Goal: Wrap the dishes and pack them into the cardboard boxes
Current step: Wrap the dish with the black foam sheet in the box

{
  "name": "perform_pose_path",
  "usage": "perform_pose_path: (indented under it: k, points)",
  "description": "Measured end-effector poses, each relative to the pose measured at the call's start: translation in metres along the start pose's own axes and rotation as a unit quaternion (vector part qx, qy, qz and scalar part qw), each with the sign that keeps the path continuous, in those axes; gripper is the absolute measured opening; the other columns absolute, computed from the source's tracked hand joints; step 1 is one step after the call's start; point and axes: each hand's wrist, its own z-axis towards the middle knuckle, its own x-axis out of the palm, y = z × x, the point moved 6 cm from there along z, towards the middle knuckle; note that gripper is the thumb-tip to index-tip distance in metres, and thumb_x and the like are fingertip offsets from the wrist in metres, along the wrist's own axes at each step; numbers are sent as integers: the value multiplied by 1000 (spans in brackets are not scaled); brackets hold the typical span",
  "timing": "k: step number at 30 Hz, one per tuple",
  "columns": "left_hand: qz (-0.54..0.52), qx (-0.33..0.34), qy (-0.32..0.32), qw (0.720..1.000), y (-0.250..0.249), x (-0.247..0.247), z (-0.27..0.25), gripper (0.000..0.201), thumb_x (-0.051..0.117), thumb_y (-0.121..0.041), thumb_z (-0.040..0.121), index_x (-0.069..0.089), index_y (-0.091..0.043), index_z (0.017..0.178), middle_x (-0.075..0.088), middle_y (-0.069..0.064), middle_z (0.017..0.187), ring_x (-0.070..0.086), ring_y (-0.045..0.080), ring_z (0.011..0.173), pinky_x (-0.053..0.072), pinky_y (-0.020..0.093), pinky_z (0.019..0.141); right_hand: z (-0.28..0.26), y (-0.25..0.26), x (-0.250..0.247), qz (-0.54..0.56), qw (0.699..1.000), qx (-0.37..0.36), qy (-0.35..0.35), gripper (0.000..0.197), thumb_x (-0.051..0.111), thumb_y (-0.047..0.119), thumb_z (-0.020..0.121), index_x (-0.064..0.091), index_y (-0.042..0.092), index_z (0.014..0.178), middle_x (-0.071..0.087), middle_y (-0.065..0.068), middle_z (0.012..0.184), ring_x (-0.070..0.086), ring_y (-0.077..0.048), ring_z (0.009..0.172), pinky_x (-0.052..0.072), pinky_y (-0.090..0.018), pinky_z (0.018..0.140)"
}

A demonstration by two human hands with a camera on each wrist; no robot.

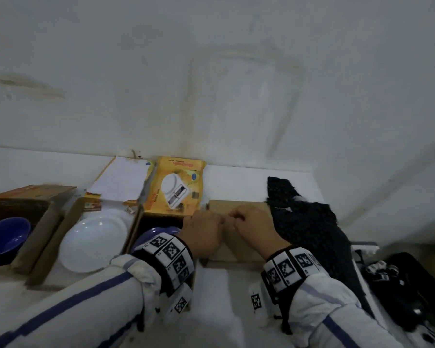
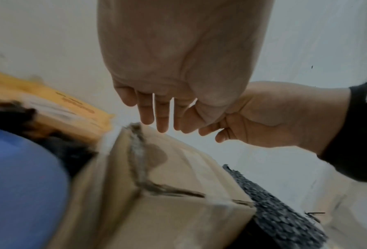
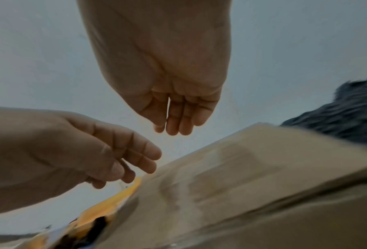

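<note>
A closed brown cardboard box (image 1: 236,249) lies in the middle of the white surface. My left hand (image 1: 206,228) and right hand (image 1: 249,222) hover side by side just above its top, knuckles almost touching. In the left wrist view the left hand's fingers (image 2: 161,118) hang relaxed over the box (image 2: 167,185) and hold nothing. The right hand's fingers (image 3: 174,121) hang the same way over the box (image 3: 242,176). A blue bowl (image 1: 158,233) sits in an open yellow box (image 1: 176,187) under my left wrist. A white plate (image 1: 93,242) lies in another open box.
A second blue bowl (image 1: 5,237) sits in an open brown box (image 1: 33,197) at far left. A dark knitted cloth (image 1: 312,222) lies against the closed box's right side. Black items (image 1: 399,285) crowd the right edge. The wall (image 1: 211,96) rises close behind.
</note>
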Motion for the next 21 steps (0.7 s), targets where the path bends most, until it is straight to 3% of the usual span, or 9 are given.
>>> perform_pose_path:
  k: [3,5,9,11,15,18,21]
  points:
    - [-67,28,18,997,-44,20,17,52,43,-32,78,52,-26,130,50,2,134,43,25,126,36,40,105,-22,-54,-37,-5,996,57,-66,27,51,6,88,69,8,108,65,-8,115,56,-21,111,33,-13,84]
    - [-80,46,24,995,-74,30,24,48,48,-27,78,57,-25,126,54,3,130,46,27,123,40,40,102,-33,-91,-55,-27,991,92,-94,28,52,7,86,69,9,109,61,-11,116,55,-25,111,35,-20,91]
    - [-58,77,33,995,-124,47,33,22,51,-22,81,63,-14,97,60,11,107,57,32,102,49,36,81,-51,-149,-49,-162,975,148,-19,38,58,28,86,56,16,122,43,-11,125,42,-33,118,38,-34,99]
    - [-52,70,38,995,-135,57,36,28,51,-23,82,63,-10,104,60,13,106,57,32,97,44,33,76,-59,-163,-36,-195,970,142,21,41,58,33,87,51,14,123,38,-11,126,38,-32,119,39,-34,97]
    - [-84,53,47,994,-141,68,35,28,51,-19,83,60,-3,105,59,17,103,56,34,96,43,33,75,-66,-170,-26,-220,971,91,-16,29,50,26,92,53,11,117,43,-11,122,41,-29,116,40,-33,90]
    - [-123,32,38,991,-139,66,32,34,52,-19,88,56,-8,120,59,13,111,55,30,104,43,31,83,-64,-172,-29,-194,977,76,-44,24,47,21,92,59,11,110,48,-11,118,44,-29,111,41,-32,87]
    - [-233,3,29,972,-137,62,27,49,54,-26,93,38,-16,138,55,5,119,54,22,110,44,30,91,-64,-167,-45,-143,983,67,-95,19,56,24,87,65,10,98,51,-10,110,47,-29,106,43,-34,85]
